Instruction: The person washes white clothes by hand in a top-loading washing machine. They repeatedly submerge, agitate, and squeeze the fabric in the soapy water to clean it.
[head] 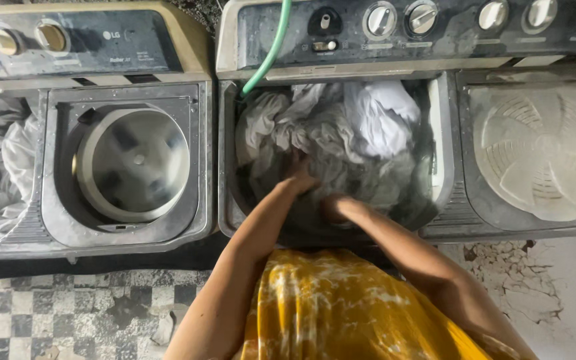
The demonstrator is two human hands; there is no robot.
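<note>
Head view: both hands down in the wash tub (435, 133) of the right-hand machine. Left hand (299, 175) pressed into the wet grey-white laundry (341, 133), fingers buried; grip cannot be told. Right hand (335, 207) sunk beneath cloth, grip hidden too. Green hose (271, 50) drops into the tub's far left corner. Spinner lid (541, 150) to the right.

**One Head-Worn Camera Looking Straight Down**

A single camera on the person's head is facing steeply downward, sitting close above the open wash tub (331, 143), taking in two washing machines' tops and the floor (48, 313). No second view is sharing the scene.
</note>
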